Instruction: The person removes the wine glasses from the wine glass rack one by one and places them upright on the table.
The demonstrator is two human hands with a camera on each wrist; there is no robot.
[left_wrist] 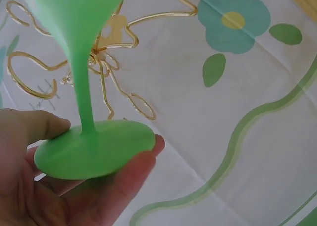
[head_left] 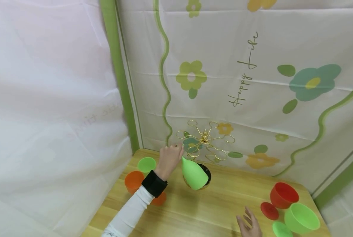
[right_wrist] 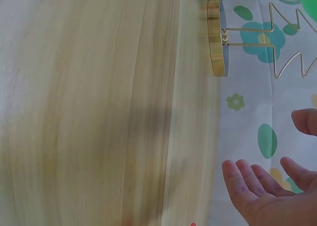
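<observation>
My left hand [head_left: 168, 162] holds a light green goblet [head_left: 195, 174] by its round foot [left_wrist: 96, 151], thumb on one side and fingers curled under it. The goblet is tipped over, its bowl pointing down and to the right. Right beside it stands a gold wire glass holder [head_left: 205, 138] with looped arms, its round black base [head_left: 206, 169] partly hidden behind the bowl. Low over the front right of the table, my right hand [head_left: 250, 224] has its fingers spread and slightly bent, holding nothing; the right wrist view shows the palm turned upward.
On the right of the wooden table [head_left: 217, 204] are a red goblet [head_left: 284, 196] and another green goblet [head_left: 302, 218]. Orange goblets [head_left: 134, 181] and a green one [head_left: 146, 164] stand at the left, partly behind the left arm. Patterned cloth [head_left: 212, 46] hangs behind the table.
</observation>
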